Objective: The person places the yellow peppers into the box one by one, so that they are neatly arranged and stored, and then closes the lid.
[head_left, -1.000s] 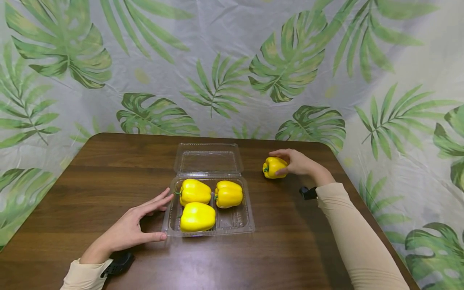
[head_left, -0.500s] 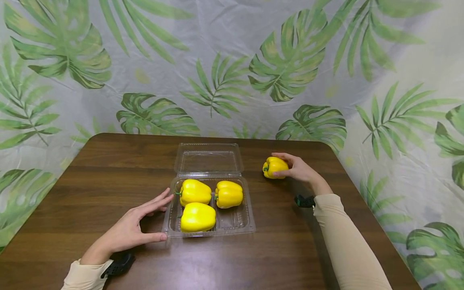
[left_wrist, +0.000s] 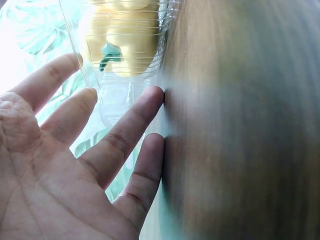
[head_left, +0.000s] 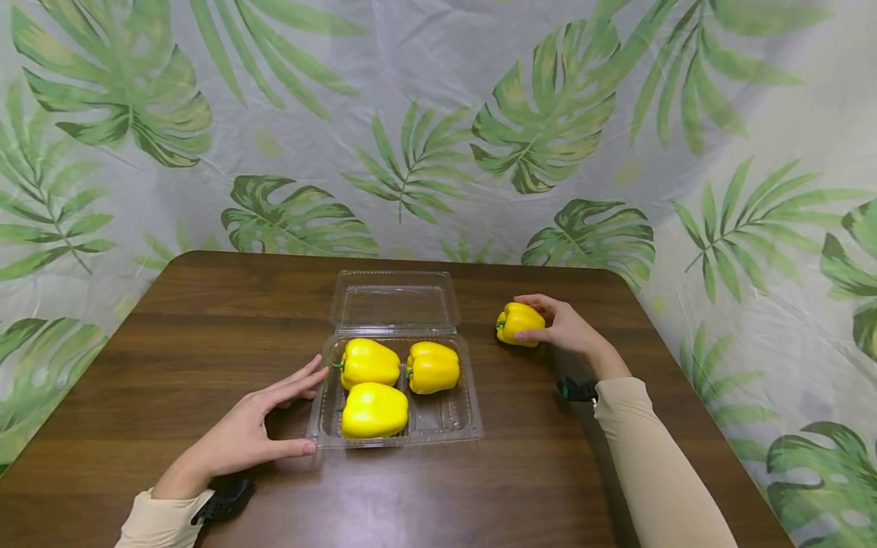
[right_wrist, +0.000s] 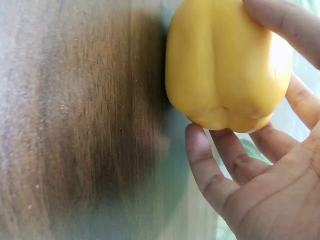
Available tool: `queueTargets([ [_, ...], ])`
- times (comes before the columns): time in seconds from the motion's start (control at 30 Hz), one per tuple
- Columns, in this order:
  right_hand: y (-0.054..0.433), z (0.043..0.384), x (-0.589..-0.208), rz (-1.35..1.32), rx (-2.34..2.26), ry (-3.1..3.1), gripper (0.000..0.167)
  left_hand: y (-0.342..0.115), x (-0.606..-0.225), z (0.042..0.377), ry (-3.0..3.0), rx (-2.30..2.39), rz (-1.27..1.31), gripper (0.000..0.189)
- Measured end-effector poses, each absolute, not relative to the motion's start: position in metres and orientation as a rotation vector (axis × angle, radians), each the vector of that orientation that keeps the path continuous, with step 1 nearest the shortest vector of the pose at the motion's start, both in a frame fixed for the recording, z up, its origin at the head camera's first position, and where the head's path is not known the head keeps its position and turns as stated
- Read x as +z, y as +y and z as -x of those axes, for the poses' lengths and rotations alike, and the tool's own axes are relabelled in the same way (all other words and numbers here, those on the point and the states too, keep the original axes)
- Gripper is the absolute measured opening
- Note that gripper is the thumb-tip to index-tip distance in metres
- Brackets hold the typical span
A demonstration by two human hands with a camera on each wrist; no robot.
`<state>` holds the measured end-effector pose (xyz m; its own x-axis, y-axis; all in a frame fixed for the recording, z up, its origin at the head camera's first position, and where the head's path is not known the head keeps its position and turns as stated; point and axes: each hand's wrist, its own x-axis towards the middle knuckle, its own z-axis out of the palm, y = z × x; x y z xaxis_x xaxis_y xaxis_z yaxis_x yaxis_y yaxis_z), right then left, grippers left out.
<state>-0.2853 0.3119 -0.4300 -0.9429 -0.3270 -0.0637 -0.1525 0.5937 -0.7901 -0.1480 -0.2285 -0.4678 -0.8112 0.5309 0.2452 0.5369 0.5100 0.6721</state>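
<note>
A yellow bell pepper (head_left: 518,323) on the right part of the table is held by my right hand (head_left: 572,329). In the right wrist view the thumb lies on one side of this bell pepper (right_wrist: 220,60) and fingertips touch its blunt end. My left hand (head_left: 250,432), fingers spread, touches the left rim of a clear plastic container (head_left: 438,435). Two yellow bell peppers, a rear one (head_left: 370,363) and a front one (head_left: 374,411), lie in its left compartment. A third bell pepper (head_left: 433,368) occupies the back of the right compartment.
The container's clear lid (head_left: 393,306) is folded back flat on the brown wooden table (head_left: 226,320). A leaf-patterned curtain (head_left: 425,152) hangs behind the table's far edge.
My right hand has settled its fingers around the bell pepper and shifted it slightly toward me. The left hand and the container have stayed put.
</note>
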Motion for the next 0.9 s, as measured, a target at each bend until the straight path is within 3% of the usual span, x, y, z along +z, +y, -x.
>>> queueTargets([
  [0.9, 0.303, 0.252, -0.407, 0.463, -1.197, 2.61, 0.068, -0.229, -0.469, 0.148, -2.752, -1.212, 0.933, 0.095],
])
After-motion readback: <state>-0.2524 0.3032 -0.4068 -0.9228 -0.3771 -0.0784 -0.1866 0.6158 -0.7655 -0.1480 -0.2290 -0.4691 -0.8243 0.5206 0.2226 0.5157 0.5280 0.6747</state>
